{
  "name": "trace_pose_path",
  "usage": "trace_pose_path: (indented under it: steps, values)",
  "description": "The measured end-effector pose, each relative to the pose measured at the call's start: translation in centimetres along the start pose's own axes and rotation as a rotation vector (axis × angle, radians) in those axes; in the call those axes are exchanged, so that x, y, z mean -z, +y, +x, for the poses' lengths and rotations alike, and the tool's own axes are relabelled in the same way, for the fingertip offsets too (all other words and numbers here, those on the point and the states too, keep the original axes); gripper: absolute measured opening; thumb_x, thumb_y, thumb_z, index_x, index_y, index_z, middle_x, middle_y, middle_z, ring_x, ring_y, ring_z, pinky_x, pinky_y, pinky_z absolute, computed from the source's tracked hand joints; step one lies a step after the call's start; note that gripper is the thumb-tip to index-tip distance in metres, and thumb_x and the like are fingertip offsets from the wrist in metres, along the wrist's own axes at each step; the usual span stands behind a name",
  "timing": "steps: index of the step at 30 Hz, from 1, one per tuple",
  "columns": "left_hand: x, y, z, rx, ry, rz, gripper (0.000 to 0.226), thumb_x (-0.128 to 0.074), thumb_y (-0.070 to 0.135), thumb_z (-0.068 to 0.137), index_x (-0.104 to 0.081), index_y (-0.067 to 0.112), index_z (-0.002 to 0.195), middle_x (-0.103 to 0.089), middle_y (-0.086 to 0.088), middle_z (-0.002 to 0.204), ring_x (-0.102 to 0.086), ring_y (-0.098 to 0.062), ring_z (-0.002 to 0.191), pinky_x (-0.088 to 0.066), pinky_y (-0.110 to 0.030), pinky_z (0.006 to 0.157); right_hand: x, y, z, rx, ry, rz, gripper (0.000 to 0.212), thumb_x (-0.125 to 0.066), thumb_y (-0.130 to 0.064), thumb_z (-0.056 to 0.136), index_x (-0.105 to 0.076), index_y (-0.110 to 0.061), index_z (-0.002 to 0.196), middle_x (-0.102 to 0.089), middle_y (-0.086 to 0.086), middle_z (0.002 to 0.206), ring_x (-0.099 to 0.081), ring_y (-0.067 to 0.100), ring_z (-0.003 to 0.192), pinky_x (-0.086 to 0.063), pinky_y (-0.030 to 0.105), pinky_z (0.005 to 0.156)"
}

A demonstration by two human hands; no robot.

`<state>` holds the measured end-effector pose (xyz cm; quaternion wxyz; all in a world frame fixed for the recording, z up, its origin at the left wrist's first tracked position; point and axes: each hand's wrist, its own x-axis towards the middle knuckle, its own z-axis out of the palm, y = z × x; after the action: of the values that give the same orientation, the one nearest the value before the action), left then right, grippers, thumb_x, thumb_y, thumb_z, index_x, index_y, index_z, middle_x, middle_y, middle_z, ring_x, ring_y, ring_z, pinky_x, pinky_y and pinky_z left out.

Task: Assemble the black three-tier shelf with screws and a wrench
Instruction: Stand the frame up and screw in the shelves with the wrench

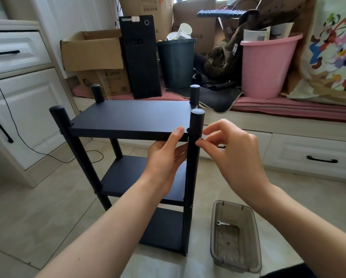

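The black three-tier shelf (pixel 128 119) stands upright on the tiled floor in front of me, with four round posts and three boards. My left hand (pixel 166 155) grips the front edge of the top board beside the near right post (pixel 195 149), thumb on top. My right hand (pixel 234 151) pinches a small silver screw (pixel 200 139) against the right side of that post at the top board's level. A small silver wrench (pixel 223 223) lies inside the clear grey plastic box (pixel 254 237) on the floor to the right.
White cabinets (pixel 23 109) stand at the left with a black cable trailing across the floor. Behind the shelf a window bench holds cardboard boxes (pixel 92 53), a black computer tower (pixel 141 57), a dark bin (pixel 176 63) and a pink bucket (pixel 268 65).
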<state>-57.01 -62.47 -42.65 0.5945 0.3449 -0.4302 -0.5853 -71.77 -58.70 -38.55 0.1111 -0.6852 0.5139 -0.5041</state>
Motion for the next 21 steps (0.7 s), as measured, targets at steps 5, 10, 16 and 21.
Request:
trace_pose_path:
  steps: [5,10,16,21]
  values:
    - [0.05,0.00,0.07,0.000,0.010,0.001,0.032,-0.062,0.035,0.098,-0.071,0.008,0.110,-0.075,-0.009,0.112,-0.073,-0.027,0.105,-0.054,-0.039,0.096,0.16,0.10,0.01,0.001,-0.012,0.016,0.015,-0.076,-0.018,0.086,-0.064,-0.026,0.092,-0.070,-0.015,0.074,-0.065,-0.002,0.076,-0.045,0.006,0.068]
    - [-0.01,0.04,0.08,-0.005,0.006,0.010,0.041,-0.063,0.040,0.093,-0.069,0.004,0.114,-0.075,-0.010,0.112,-0.073,-0.027,0.104,-0.055,-0.037,0.095,0.13,0.37,0.26,-0.070,-0.035,0.070,0.014,-0.076,-0.019,0.086,-0.065,-0.023,0.093,-0.072,-0.011,0.071,-0.067,0.002,0.072,-0.049,0.014,0.068]
    - [-0.12,0.17,-0.03,-0.006,0.010,-0.005,0.046,-0.063,0.038,0.095,-0.065,0.001,0.122,-0.075,-0.011,0.112,-0.073,-0.028,0.103,-0.057,-0.035,0.091,0.27,0.54,0.61,-0.178,-0.089,0.244,0.015,-0.076,-0.018,0.086,-0.067,-0.017,0.097,-0.074,-0.004,0.073,-0.070,0.006,0.073,-0.048,0.014,0.064]
    - [-0.28,0.36,-0.07,-0.002,0.024,0.004,0.044,-0.059,0.035,0.100,-0.062,0.000,0.127,-0.075,-0.010,0.114,-0.073,-0.027,0.104,-0.057,-0.035,0.091,0.10,0.66,0.86,-0.197,-0.083,0.225,0.014,-0.076,-0.019,0.085,-0.068,-0.019,0.097,-0.073,-0.004,0.079,-0.067,0.010,0.069,-0.048,0.016,0.064]
